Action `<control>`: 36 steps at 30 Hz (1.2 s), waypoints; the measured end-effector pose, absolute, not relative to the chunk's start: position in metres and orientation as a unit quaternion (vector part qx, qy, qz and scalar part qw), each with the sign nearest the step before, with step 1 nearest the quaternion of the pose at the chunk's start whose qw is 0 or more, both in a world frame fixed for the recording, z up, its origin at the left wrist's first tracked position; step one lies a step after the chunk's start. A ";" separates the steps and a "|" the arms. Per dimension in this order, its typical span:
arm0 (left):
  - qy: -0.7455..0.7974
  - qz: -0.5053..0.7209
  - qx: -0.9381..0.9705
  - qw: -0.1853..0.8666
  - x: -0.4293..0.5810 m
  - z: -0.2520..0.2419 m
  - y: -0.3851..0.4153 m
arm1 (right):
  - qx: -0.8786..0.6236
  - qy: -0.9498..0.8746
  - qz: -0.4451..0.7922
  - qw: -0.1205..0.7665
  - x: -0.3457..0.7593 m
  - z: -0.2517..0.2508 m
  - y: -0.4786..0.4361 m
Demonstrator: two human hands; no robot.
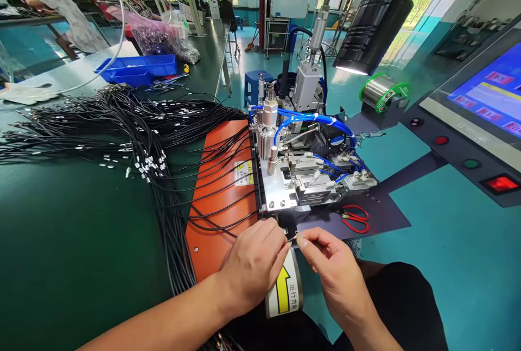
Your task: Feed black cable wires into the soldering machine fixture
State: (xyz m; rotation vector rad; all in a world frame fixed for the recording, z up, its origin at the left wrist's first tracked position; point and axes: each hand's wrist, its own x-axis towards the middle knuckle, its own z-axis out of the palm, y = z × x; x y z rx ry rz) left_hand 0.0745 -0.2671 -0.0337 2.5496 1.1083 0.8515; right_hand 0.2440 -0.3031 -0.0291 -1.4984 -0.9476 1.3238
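Note:
Fingers closed, my left hand (256, 256) grips a thin black cable near its end, at the front edge of the machine. My right hand (331, 267) pinches the fine stripped wire end (298, 236) of that cable, just right of my left fingertips. Behind both hands stands the machine (311, 177) with metal cylinders and blue air tubes. Several black cables (222, 191) lie across its orange cover (223, 174) on the left. Below my hands sits a white drum (284, 286) with a yellow arrow, partly hidden by my left hand.
A large heap of black cables (118, 117) covers the green table. Red-handled scissors (355, 218) lie right of the machine. A solder spool (385, 93), a black lamp (372, 28) and a control panel (468, 134) stand right. Blue trays (140, 68) and two people are at the back left.

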 end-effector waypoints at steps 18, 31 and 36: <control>0.374 0.277 0.864 0.191 0.072 -0.034 -0.265 | -0.557 -0.415 0.473 0.542 0.221 -0.046 -0.303; 0.375 0.274 0.875 0.136 0.074 -0.033 -0.267 | -0.594 -0.451 0.525 0.410 0.268 -0.026 -0.300; 0.370 0.278 0.878 0.122 0.075 -0.033 -0.266 | -0.604 -0.451 0.519 0.403 0.262 -0.024 -0.297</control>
